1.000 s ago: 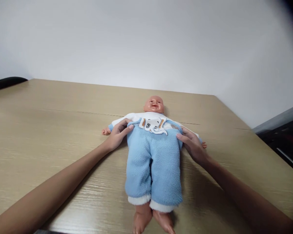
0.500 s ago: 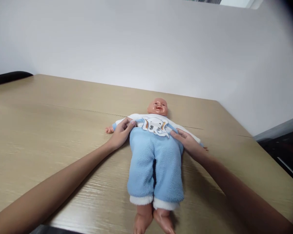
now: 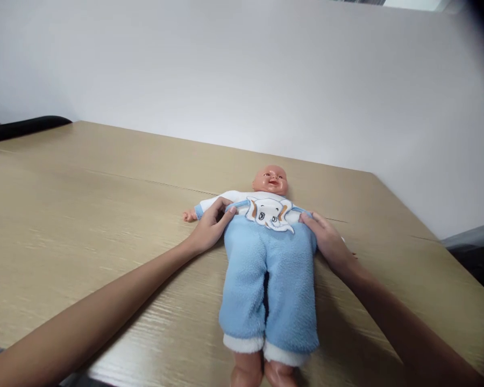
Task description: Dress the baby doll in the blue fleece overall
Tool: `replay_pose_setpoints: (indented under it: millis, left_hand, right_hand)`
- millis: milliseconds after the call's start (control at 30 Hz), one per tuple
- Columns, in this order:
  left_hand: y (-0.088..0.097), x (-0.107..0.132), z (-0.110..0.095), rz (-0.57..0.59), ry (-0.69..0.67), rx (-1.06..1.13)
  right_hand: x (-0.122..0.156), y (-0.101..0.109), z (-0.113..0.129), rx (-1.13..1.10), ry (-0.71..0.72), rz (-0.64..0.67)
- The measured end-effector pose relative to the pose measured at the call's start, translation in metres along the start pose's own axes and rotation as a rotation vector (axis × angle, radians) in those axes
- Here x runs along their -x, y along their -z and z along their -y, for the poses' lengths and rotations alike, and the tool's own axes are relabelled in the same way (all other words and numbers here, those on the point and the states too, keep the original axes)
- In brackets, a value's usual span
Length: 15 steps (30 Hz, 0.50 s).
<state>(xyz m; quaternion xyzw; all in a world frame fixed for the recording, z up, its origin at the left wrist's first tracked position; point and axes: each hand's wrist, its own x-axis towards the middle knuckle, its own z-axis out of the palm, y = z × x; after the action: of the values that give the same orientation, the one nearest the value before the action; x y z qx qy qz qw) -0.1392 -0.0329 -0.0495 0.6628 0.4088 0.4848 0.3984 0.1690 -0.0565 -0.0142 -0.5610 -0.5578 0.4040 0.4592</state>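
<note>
Around, pale wood-grain table (image 3: 116, 215) under both hands, curved black object (image 3: 28, 127) well beyond the left hand (image 3: 212, 227); between it and the right hand (image 3: 329, 242), bald plastic doll (image 3: 270, 181), face-up, light-blue fleece overalls (image 3: 248, 263); both hands nearly closed, pinching the overalls' upper edge.

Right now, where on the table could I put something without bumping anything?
The biggest bare patch of table lies between the left forearm and the wall, left of the doll's head. Another, smaller, is right of the head, beyond the right hand. It's crowded at the blue overalls, held by that hand and the left hand.
</note>
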Motion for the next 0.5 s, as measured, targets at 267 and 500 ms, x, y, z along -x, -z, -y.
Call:
replay_pose_setpoints:
  millis: [267, 500]
  left_hand:
    - [0.0, 0.003, -0.003, -0.076, -0.062, -0.035]
    - [-0.002, 0.009, -0.003, -0.12, -0.149, -0.067]
  right_hand:
    - [-0.032, -0.018, 0.021, 0.114, 0.152, -0.071]
    - [-0.065, -0.084, 0.075, 0.664, 0.597, 0.347]
